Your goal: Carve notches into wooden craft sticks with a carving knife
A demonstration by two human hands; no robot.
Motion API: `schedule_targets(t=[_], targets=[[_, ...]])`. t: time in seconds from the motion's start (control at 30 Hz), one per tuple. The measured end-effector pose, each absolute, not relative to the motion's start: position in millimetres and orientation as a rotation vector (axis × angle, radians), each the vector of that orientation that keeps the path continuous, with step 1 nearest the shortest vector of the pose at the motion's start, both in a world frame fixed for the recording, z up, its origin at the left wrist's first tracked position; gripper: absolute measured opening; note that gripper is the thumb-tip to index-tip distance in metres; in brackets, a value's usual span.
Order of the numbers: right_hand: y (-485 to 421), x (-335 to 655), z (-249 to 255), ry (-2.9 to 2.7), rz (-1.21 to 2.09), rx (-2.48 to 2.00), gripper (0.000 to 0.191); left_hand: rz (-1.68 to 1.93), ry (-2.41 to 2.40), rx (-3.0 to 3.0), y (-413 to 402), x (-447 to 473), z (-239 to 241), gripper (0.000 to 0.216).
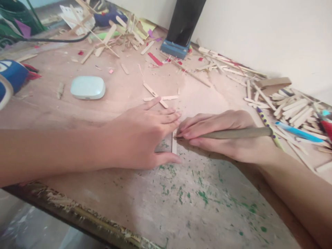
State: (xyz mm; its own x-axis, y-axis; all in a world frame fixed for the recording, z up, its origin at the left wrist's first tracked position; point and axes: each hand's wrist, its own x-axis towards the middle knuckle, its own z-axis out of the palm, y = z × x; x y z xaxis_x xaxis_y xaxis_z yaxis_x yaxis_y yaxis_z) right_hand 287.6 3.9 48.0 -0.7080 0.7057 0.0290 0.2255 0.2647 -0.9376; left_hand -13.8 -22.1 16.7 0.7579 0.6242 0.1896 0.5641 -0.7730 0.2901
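A narrow wooden craft stick (pixel 174 148) lies on the worn table, pointing away from me. My left hand (pixel 145 133) rests flat over it, fingers stretched out across its far part and the thumb spread near its closer end. In my right hand (pixel 220 133) is a slim grey-brown pen-like tool (pixel 233 134), gripped like a pencil. Its tip touches the stick or comes very close to it; the exact kind of tip is too small to make out. Just beyond my left fingers, two crossed craft sticks (pixel 155 94) lie on the table, one with a small slot.
A pale earbud case (pixel 88 87) sits to the left. Loose craft sticks (pixel 295 109) pile up at right beside a blue pen (pixel 299 131) and a dotted pencil (pixel 269 128). A black upright panel in a blue base (pixel 175 49) stands behind. The table's chipped edge (pixel 85 214) runs nearest me.
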Motion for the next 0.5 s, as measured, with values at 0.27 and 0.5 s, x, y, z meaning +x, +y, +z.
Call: schedule_targets(t=[0.27,0.5], targets=[[4.9,293.5,43.1,-2.122,1.388,-0.871,0.011,0.387,0.956,2.735,-21.0,-14.3,17.9,0.092],[4.6,295.0,40.5,-2.103,1.408,-0.875,0.013,0.398,0.938,2.719,-20.3,-15.3,17.8,0.092]])
